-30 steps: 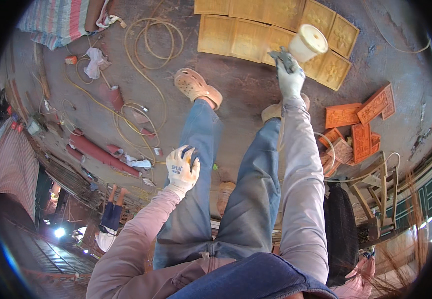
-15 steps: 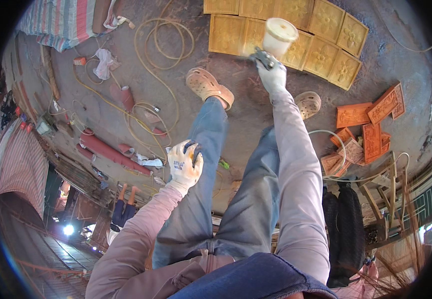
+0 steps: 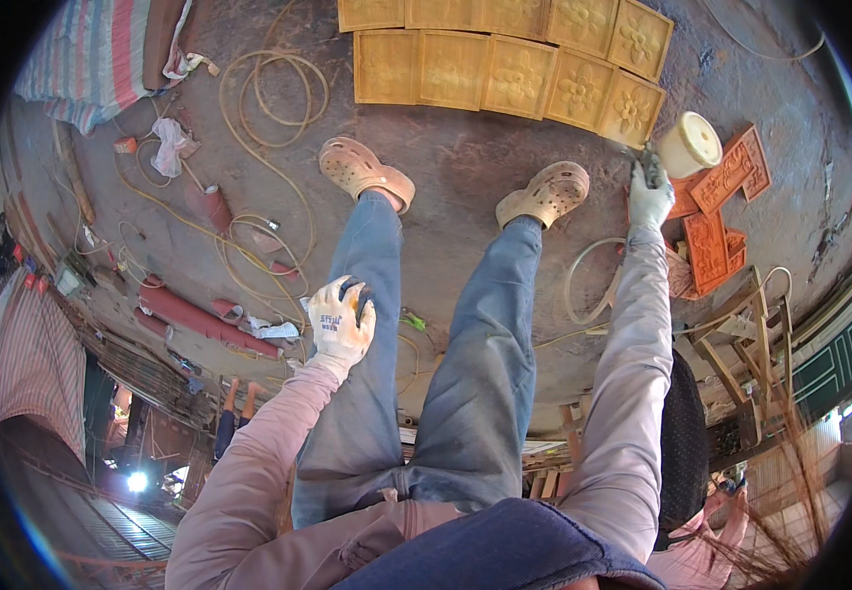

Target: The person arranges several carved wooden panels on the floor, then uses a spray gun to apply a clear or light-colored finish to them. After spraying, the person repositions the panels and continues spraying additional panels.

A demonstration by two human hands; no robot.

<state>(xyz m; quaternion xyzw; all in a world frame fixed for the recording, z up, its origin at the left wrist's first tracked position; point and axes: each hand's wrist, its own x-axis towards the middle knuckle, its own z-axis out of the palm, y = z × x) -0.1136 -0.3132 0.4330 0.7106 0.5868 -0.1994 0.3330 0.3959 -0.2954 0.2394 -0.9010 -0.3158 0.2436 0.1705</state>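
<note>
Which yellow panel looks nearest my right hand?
The rightmost panel in the lower row: its bottom corner appears closest to your right hand; the others sit farther off.

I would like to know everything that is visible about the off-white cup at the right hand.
The off-white cup looks like plastic, rounded, with a round lid on, marked by a small yellowish spot. Its contents are hidden. It seems attached to the dark tool in the right hand; its tilt is hard to judge. In the picture it overlaps the orange panels, just right of the yellow panels.
</note>
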